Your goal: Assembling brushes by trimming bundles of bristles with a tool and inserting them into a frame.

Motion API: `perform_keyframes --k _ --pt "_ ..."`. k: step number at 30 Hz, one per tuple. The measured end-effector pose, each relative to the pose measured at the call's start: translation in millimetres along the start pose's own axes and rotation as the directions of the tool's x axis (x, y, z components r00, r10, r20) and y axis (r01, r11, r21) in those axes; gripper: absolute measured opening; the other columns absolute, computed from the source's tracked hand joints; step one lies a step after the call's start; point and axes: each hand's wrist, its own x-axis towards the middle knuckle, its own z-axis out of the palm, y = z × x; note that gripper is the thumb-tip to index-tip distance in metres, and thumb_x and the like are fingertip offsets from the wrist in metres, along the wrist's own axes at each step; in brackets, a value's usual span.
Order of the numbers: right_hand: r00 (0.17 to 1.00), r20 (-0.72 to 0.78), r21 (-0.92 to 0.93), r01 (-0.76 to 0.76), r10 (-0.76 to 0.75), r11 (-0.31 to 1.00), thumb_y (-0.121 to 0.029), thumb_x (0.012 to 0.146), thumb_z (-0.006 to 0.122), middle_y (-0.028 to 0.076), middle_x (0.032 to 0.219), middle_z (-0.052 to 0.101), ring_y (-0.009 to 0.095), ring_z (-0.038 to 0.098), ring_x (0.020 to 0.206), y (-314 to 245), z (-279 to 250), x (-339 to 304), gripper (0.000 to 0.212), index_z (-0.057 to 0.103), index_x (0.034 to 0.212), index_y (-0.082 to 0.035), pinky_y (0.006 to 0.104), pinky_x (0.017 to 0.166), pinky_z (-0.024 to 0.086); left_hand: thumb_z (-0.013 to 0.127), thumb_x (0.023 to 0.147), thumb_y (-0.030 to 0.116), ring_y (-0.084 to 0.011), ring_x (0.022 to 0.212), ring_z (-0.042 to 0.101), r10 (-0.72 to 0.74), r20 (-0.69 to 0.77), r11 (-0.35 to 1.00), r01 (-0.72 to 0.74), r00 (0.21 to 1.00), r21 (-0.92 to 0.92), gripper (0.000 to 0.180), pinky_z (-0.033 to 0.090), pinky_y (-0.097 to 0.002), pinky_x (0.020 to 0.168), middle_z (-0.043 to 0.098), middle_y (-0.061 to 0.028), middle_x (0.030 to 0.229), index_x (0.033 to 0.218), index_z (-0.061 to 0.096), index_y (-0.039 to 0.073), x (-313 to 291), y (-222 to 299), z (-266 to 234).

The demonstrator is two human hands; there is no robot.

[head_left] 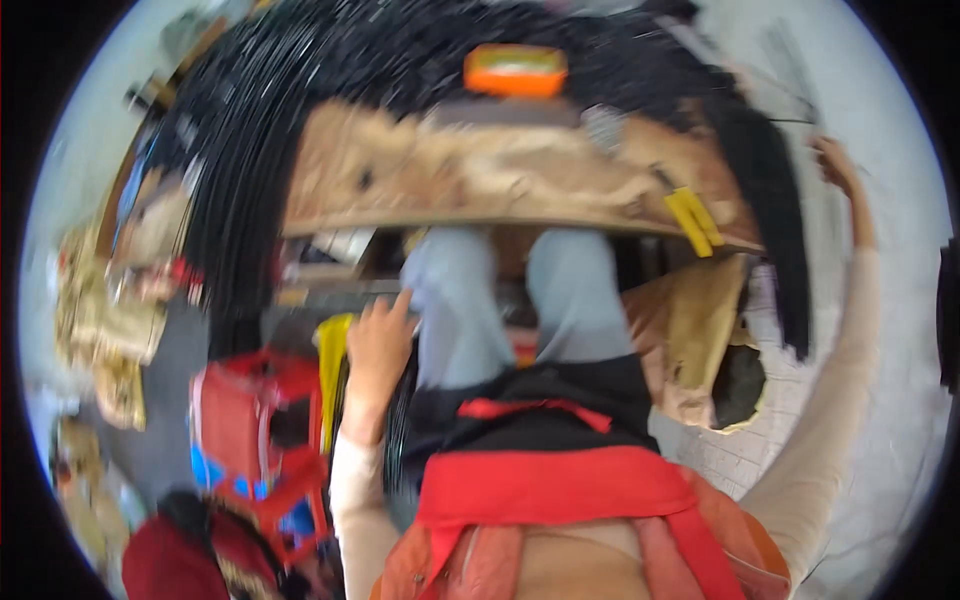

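My left hand (380, 345) is beside my left knee, its fingers partly spread, with nothing visible in it. At the far right my right arm is stretched out, and my right hand (838, 168) is up close to the pale wall (850, 60). Its fingers are small and blurred, so what they touch is hidden. On the worktable (400, 180) before me lies a yellow-handled cutting tool (692, 215). A large heap of black strands (390, 60) covers the table's far part, and bundles of it hang over both sides. An orange box (515, 70) rests at the heap's near edge.
A red plastic stool (235, 415) stands at my left, close to a yellow object (333, 360). Brown sacking (690, 330) hangs under the table's right end. Sacks (105, 300) are piled at the far left. A dark red bundle (175, 555) is at the lower left.
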Motion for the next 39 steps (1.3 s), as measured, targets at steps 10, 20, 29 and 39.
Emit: perform_keyframes --k 10,20,29,39 --pt "0.852 0.218 0.886 0.031 -0.476 0.462 -0.039 0.101 0.047 -0.005 0.069 0.041 0.004 0.031 0.049 -244 182 -226 0.034 0.050 0.100 -0.006 0.0195 0.041 0.023 0.055 0.097 0.014 -0.0281 0.094 0.068 0.513 -0.290 0.459 -0.543 0.808 -0.703 0.027 0.052 -0.0347 0.082 0.068 -0.0138 0.109 0.121 0.062 0.005 47 92 -127" --pt "0.437 0.288 0.873 0.246 -0.852 0.421 -0.021 0.100 0.048 0.012 0.090 0.066 0.017 0.066 0.079 -270 274 -350 0.023 0.056 0.107 -0.001 0.0292 0.073 0.052 0.039 0.106 0.031 -0.0071 0.049 0.037 0.403 0.055 -0.303 0.189 0.914 -0.934 0.034 0.032 -0.0213 0.046 0.040 0.0029 0.065 0.119 0.052 0.002 29 135 -159" --pt "0.662 0.098 -0.346 0.723 -0.743 0.598 -0.022 0.089 0.056 0.014 0.091 0.064 0.029 0.065 0.082 -73 289 -230 0.023 0.063 0.082 -0.002 0.0401 0.068 0.053 0.042 0.105 0.022 -0.0021 0.046 0.027 0.251 -0.167 -0.091 -0.149 0.953 -0.985 0.025 0.020 -0.0195 0.041 0.038 0.0046 0.066 0.116 0.054 0.002 43 128 -179" --pt "0.840 -0.272 -0.828 0.044 -0.469 0.559 -0.009 0.082 0.058 0.016 0.086 0.063 0.033 0.068 0.071 24 230 -169 0.013 0.057 0.092 -0.001 0.0437 0.061 0.056 0.044 0.105 0.022 -0.0001 0.044 0.024 0.318 -0.055 -0.163 -0.003 0.947 -0.987 0.026 0.018 -0.0173 0.039 0.038 0.0045 0.068 0.116 0.054 0.001 33 155 -176"
